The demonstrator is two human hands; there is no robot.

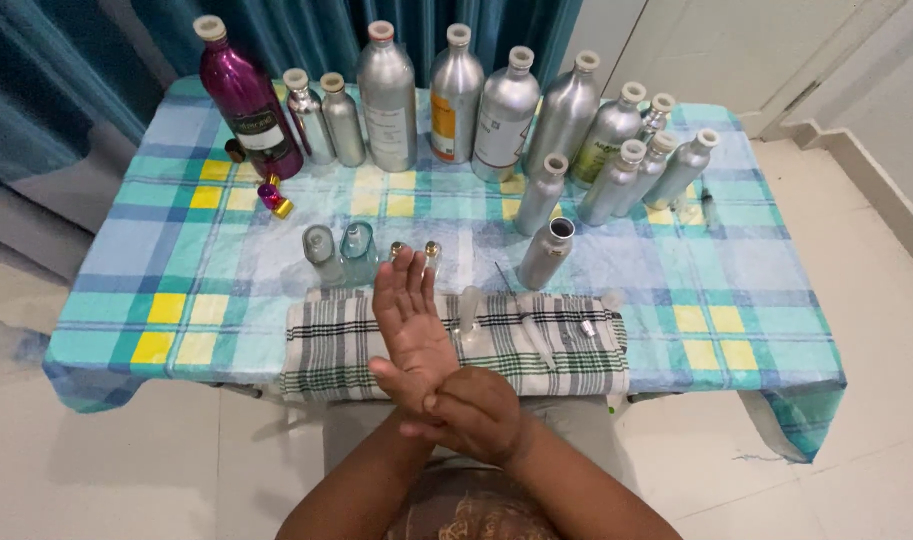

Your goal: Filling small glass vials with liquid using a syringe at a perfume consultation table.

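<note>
From my remote seat I see the checked tablecloth [616, 290] carrying a back row of aluminium bottles [506, 110], nearer it the striped towel [336, 345], and above that my left hand [411, 315], flat, fingers apart, empty, its wrist clasped by my right hand [471, 412], as if rubbing.

Support: a small table under a checked cloth [176, 250] of turquoise, blue and yellow.
Back row: a magenta metal bottle [248, 100] and a line of silver aluminium bottles [456, 95], all capped.
Middle: one uncapped silver bottle [547, 253], two small glass bottles [340, 250], a tiny purple vial [273, 197] lying down.
Front edge: a folded green-checked towel [336, 350] with small clear pieces, possibly droppers.
</note>
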